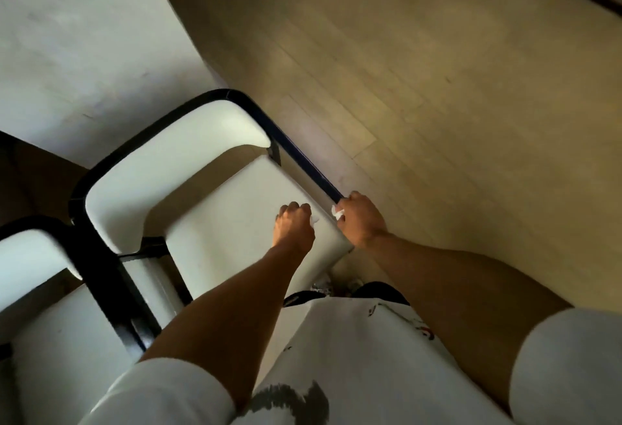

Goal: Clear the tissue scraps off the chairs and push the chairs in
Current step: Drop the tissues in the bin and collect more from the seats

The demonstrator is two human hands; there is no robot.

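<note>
Two white chairs stood by the pale table (67, 37): the nearer chair (235, 209) lay at the middle of your view, its black-framed back toward ten o'clock, and the second chair (43, 317) sat at eight o'clock. Your right hand (361, 219) was curled round the black armrest (303, 158) at three o'clock of the seat, a tissue scrap (337, 213) pinched in it. Your left hand (293, 226) was over the seat, fingers clenched on another scrap (315, 220).
</note>
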